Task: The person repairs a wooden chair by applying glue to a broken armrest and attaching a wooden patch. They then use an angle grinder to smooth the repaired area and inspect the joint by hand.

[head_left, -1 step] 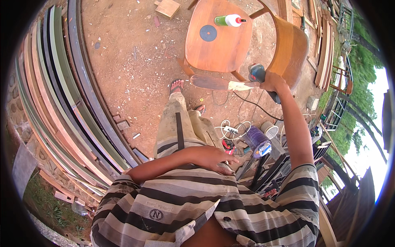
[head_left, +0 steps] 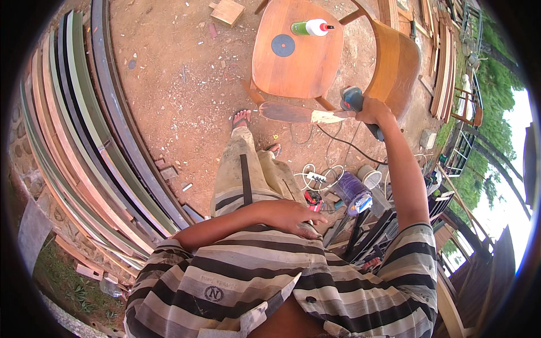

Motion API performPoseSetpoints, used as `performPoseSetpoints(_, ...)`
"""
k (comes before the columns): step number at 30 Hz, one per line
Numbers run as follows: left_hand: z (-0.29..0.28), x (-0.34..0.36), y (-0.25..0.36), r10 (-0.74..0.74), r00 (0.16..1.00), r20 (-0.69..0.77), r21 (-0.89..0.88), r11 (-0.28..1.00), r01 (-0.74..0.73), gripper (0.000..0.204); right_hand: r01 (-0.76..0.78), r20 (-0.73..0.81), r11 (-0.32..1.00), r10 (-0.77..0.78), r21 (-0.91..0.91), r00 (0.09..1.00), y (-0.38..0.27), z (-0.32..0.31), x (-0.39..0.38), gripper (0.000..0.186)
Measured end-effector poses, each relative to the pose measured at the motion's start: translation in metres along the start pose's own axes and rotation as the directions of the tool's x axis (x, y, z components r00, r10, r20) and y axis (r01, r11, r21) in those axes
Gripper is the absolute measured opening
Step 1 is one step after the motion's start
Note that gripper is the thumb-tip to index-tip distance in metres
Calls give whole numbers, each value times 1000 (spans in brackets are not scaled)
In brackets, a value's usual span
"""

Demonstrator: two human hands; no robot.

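My right hand (head_left: pixel 373 111) is stretched forward and shut on a blue-grey power grinder (head_left: pixel 351 99). The tool sits against the pale, bare end of the near armrest (head_left: pixel 298 113) of a brown wooden chair (head_left: pixel 297 63). A dark round disc (head_left: pixel 283 45) and a green-and-white bottle with a red tip (head_left: pixel 311 27) lie on the chair's seat. My left hand (head_left: pixel 294 217) rests flat against my waist, fingers apart, holding nothing. My sandalled foot (head_left: pixel 240 119) stands just short of the chair.
Long curved wooden strips (head_left: pixel 84 146) are stacked along the left. A black cable runs from the tool to a white power strip (head_left: pixel 316 177) on the dirt. A purple tub (head_left: pixel 350 188), a white cup (head_left: pixel 370 175), a wood block (head_left: pixel 228 11) and planks (head_left: pixel 445 62) lie around.
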State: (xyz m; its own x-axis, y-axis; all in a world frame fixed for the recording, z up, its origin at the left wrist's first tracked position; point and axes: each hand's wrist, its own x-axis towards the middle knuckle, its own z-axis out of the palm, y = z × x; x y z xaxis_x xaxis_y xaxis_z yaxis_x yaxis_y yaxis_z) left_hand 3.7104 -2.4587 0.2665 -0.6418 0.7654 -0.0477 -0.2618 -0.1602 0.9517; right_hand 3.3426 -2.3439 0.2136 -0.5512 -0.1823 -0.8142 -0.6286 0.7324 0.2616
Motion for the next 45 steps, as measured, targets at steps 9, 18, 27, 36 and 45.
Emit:
performPoseSetpoints(9,6,6,2,10,999,43,43,999,-12,72,125,103,983,-139,135,985,9,-4,-5,58)
performPoseSetpoints(18,10,1,1,6,1000,19,25,1000,-7,70,103,62,978,-115,181,991,11,3,-14,65)
performPoseSetpoints(27,18,3,0,46,999,-20,32,998,-45,66,-5,-40,994,9,113,999,-9,6,-53,69)
performPoseSetpoints(36,13,0,10,-1,998,63,47,999,-2,68,-27,-55,991,34,131,998,-15,3,-71,64)
performPoseSetpoints(45,19,-4,9,1,997,78,48,999,-5,68,-20,-81,987,33,158,996,-1,26,-60,67)
